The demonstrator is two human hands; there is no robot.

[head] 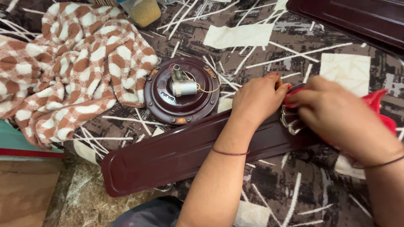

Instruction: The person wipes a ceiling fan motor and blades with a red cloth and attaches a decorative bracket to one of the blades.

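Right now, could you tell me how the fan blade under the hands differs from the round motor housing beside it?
The fan blade is long, flat and plain; the motor housing is round, ringed with screws, and carries a grey cylinder and wires. The blade lies diagonally under the left hand and right hand, while the housing sits untouched near the checked blanket. Both are glossy maroon and rest on the patterned rug.

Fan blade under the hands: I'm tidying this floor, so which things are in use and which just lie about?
In use: fan blade, red cloth, left hand, right hand.
Lying about: fan motor, checked blanket, plastic jar, second blade.
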